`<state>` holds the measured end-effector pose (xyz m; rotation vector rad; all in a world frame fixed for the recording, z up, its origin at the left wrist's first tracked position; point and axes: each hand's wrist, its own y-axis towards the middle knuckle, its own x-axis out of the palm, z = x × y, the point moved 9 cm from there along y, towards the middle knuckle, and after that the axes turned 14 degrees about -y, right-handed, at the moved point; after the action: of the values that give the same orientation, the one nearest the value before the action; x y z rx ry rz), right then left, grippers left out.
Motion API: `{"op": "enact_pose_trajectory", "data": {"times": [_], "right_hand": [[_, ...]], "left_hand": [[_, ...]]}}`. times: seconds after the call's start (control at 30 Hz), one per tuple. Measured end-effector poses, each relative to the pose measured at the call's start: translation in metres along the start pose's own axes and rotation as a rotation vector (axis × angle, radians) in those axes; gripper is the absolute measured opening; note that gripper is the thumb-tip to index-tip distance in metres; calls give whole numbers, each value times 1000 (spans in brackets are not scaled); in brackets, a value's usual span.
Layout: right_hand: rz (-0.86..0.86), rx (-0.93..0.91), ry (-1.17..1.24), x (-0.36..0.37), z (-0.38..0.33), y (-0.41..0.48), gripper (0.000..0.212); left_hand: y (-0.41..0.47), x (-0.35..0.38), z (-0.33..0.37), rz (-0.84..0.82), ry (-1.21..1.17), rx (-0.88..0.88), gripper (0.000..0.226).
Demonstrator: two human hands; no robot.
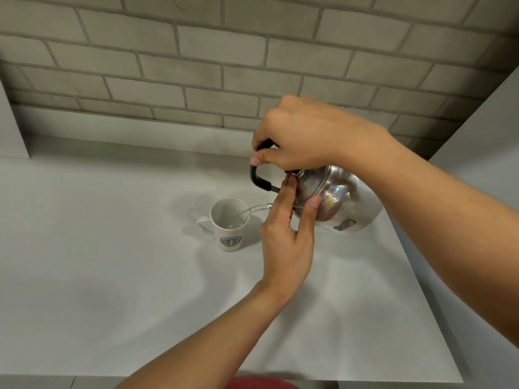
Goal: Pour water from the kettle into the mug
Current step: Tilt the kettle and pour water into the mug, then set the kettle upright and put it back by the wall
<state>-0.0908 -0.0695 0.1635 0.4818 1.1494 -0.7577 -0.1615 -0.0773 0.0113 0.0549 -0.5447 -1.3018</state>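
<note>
Water (pixel 254 209) arcs leftward from the tilted kettle (pixel 341 202) into the mug (pixel 229 224), which stands upright on the tabletop (pixel 112 262), just left of and below the spout. Kettle's long axis leans toward the mug. Right hand (pixel 297 136) is closed round the black handle (pixel 259 179); left hand (pixel 286 234), fingers extended, braces the lid side. Pour under way; judging fill, mug is still low.
</note>
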Motion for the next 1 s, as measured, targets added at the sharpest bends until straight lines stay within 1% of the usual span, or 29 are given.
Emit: {"op": "enact_pose_trajectory", "data": {"times": [0.33,0.57,0.67,0.77,0.9,0.97,1.0], "right_hand": [[9,-6,5,0,-5,4,30],[48,-18,10,2,-4,4,33],[98,7,66,6,4,-1,34],[160,42,149,15,15,-14,34],[274,95,230,29,29,-36,37],[365,140,290,35,36,-50,37],[415,171,330,39,40,-58,36]], "left_hand": [[1,-6,-4,19,-9,-21,60],[1,-10,-7,8,11,-48,58],[0,-11,-7,-42,67,-37,59],[-1,-13,-5,-104,133,-19,55],[1,-14,-3,-204,228,-2,55],[2,-18,1,-223,281,30,47],[4,-22,4,-209,295,61,39]]}}
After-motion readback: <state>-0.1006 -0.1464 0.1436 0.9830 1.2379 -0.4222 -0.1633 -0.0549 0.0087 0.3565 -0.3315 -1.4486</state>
